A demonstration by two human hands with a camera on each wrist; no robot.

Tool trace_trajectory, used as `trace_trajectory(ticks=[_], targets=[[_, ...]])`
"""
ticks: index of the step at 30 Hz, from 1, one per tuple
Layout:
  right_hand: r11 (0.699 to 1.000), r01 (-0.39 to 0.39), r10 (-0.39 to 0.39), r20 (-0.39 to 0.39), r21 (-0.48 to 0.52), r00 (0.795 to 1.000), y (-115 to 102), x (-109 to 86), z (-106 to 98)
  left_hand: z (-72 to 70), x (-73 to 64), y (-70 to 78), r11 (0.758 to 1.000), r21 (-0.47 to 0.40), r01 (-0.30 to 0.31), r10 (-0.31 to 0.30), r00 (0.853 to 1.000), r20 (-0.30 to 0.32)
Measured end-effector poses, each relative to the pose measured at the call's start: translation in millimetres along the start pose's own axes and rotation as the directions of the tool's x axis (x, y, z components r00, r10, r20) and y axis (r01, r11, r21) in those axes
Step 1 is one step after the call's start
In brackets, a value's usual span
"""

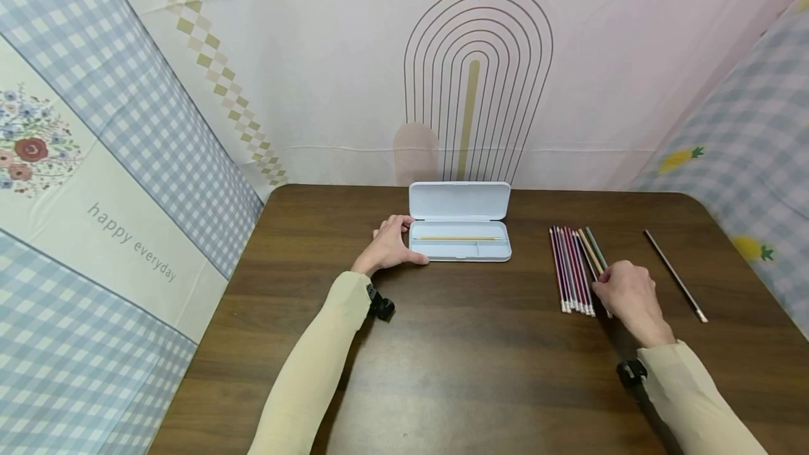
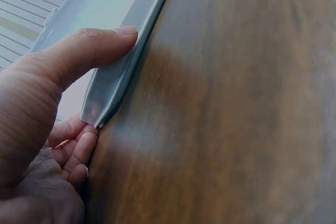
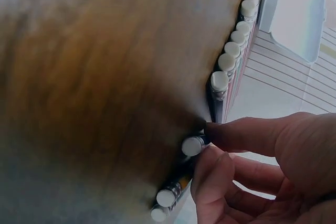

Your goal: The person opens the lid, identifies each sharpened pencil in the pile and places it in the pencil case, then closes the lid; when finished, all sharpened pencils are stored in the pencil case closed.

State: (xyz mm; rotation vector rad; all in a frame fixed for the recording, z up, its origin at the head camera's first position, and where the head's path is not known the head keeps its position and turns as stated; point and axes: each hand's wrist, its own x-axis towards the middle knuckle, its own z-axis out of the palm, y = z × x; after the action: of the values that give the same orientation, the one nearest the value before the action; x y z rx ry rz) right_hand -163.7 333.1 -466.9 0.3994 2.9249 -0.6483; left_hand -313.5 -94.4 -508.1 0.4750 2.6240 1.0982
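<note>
An open white pencil case [image 1: 442, 251] stands at the back of the table, its lid raised, with one yellow pencil [image 1: 458, 238] lying in its rear compartment. My left hand [image 1: 393, 244] holds the case by its left end, thumb [image 2: 102, 45] on the front edge and fingers behind the corner. To the right, several pencils [image 1: 569, 272] lie side by side with white erasers towards me. At the right side of that row, my right hand [image 1: 628, 293] pinches one pencil [image 3: 193, 146] near its eraser end, between thumb and forefinger. Two more eraser ends [image 3: 166, 198] show beneath the fingers.
A lone grey pencil [image 1: 676, 276] lies slanted to the right of my right hand. The brown wooden table [image 1: 480, 371] ends at the back against a white cloth [image 1: 329, 90] with printed arches. Checked cloth hangs at both sides.
</note>
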Motion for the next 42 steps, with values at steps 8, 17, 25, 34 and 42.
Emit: trace_trajectory(ticks=[8,17,25,34,42], targets=[[1.0,-0.011,0.011,-0.004,-0.018,1.0,1.0,4.4,-0.7,-0.1,0.0,0.5,1.0,-0.01,-0.01,0.01,1.0,0.0],[0.995,-0.104,0.104,0.007,0.007,0.995,-1.9,4.5,0.4,1.7,1.1,-2.4,1.0,0.006,-0.012,0.012,1.0,0.002],[0.994,-0.104,0.107,-0.083,0.034,0.991,2.3,-1.3,-0.2,0.9,1.4,-2.5,1.0,-0.005,-0.018,0.018,1.0,-0.005],[0.997,-0.065,0.073,-0.197,0.047,0.978,6.6,-2.9,-1.6,1.0,0.9,-2.7,1.0,-0.007,-0.012,0.012,1.0,-0.005],[0.994,-0.037,0.067,-0.295,0.105,0.953,5.6,-5.2,1.1,0.4,0.6,-1.5,1.0,-0.005,-0.011,0.011,1.0,0.001]])
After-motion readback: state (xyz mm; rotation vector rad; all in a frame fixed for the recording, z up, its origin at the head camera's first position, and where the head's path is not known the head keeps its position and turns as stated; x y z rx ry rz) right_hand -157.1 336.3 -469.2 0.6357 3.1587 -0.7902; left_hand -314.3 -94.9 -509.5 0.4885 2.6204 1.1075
